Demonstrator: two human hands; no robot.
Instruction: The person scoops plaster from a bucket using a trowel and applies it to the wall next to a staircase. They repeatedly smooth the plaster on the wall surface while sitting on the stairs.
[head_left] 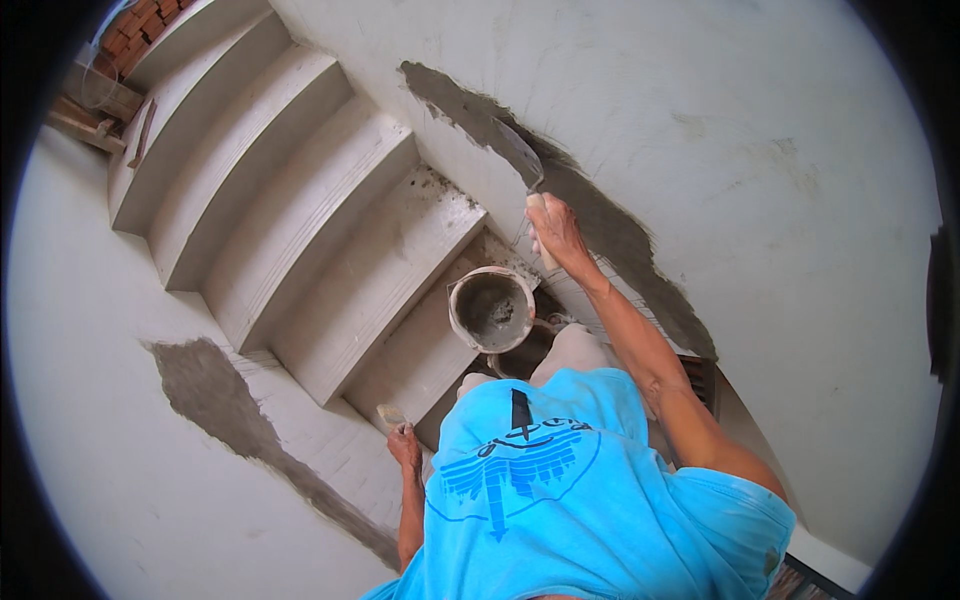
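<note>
My right hand is closed round the pale handle of a trowel. Its blade lies against a dark grey strip of wet mortar on the right-hand wall. Lower on the left, my left hand grips a small brush-like tool with a flared, yellowish head; its handle is mostly hidden by the fingers. Between my hands, in front of my knees, stands a round bucket with grey mortar in it. A second, darker bucket shows partly beneath it.
Curved concrete stairs run up to the far left, with crumbs of mortar on one tread. Another dark mortar patch marks the left wall. Red bricks and wooden boards sit at the top left.
</note>
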